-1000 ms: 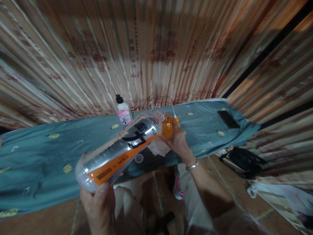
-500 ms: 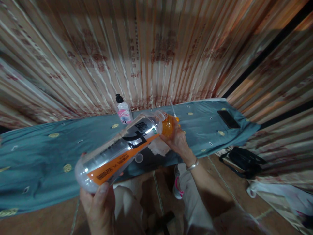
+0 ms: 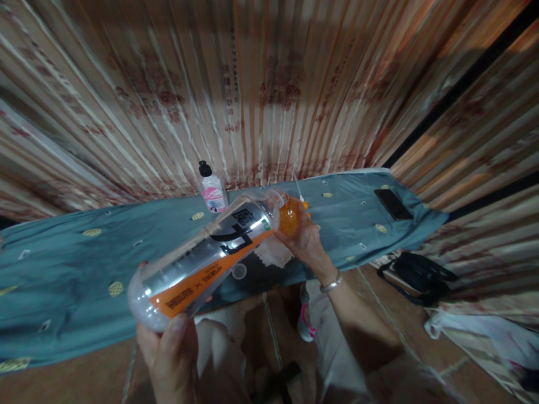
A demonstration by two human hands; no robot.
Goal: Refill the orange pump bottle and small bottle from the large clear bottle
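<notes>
Bottle, clear with an orange label, lies tilted above the near edge of our teal-covered table; our left hand grasps its base, our right hand clasps the orange cap, apparently not yet off; a pump bottle stands at the far edge.

Hands: two, left hand and right hand
Large clear bottles with orange label: one
Orange caps: one
Small bottles with pink label and black top: one
Phones, dark and flat: one
Teal cloths with gold motifs: one
Black bags on the floor: one
Bracelets on a wrist: one
White lace pieces on the cloth: one
Small clear round lids: one
</notes>
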